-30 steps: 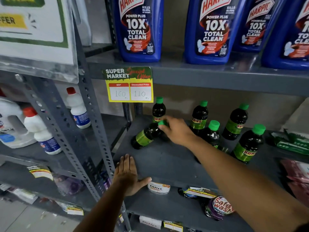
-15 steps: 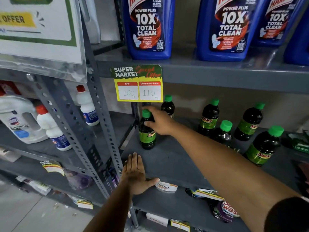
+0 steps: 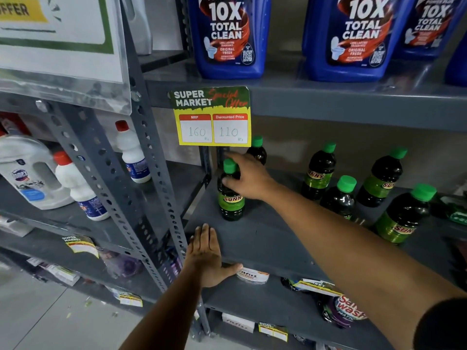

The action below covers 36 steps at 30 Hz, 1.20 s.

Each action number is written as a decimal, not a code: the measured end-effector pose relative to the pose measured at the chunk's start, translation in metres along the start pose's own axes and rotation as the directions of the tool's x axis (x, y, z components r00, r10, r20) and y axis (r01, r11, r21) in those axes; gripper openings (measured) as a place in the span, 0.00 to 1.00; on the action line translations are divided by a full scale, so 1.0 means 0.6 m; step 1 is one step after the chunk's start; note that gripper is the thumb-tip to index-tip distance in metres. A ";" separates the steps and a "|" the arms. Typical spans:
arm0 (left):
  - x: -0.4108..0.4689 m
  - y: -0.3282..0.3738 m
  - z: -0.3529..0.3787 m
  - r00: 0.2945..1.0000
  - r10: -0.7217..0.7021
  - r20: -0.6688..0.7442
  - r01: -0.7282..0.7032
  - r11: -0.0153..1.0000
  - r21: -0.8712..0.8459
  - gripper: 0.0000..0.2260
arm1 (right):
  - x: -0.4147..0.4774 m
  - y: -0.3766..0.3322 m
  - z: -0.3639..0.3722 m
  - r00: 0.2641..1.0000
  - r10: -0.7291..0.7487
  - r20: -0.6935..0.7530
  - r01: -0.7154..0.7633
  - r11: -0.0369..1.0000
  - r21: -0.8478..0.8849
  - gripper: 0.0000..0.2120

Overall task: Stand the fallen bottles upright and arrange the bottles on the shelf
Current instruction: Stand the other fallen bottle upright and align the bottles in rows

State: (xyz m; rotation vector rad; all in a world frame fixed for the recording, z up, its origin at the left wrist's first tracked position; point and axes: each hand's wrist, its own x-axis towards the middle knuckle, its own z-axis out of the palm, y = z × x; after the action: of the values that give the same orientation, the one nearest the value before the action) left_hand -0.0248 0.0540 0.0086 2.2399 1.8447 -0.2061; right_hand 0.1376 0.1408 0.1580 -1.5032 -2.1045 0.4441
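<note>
Head view: right hand (image 3: 249,179) is grasping an upright green-capped bottle (image 3: 230,195) at the shelf's (image 3: 265,238) left end, likely needing release next, while left hand (image 3: 206,256) is resting flat, fingers extended.

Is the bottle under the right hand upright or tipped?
Upright: the bottle stands base-down on the shelf, cap up, right hand around its neck.

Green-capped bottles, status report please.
Right hand gripping upright front-left bottle. Left hand flat on shelf edge. Nothing blocking.
</note>
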 end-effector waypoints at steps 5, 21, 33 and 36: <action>-0.003 0.005 -0.006 1.000 -0.005 -0.001 0.005 1.000 -0.004 0.57 | -0.021 0.046 0.038 0.966 0.158 0.203 -0.208 0.944 0.257 0.31; 0.000 0.001 0.006 0.997 -0.003 -0.081 0.002 1.000 -0.012 0.60 | -0.071 0.091 0.094 0.954 0.289 0.078 -0.299 0.907 0.297 0.36; -0.007 0.005 -0.009 0.999 -0.008 0.049 0.003 0.995 0.096 0.65 | -0.100 0.107 0.105 0.954 0.246 0.168 -0.285 0.919 0.273 0.36; -0.007 0.006 -0.008 0.999 0.000 0.047 -0.006 0.993 0.119 0.66 | -0.129 0.103 0.109 0.963 0.215 0.164 -0.254 0.928 0.274 0.35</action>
State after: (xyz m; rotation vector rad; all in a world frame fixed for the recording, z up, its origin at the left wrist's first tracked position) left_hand -0.0222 0.0507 0.0146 2.2946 1.8506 -0.3751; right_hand 0.1678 0.0902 0.0549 -1.5878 -1.8559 0.9250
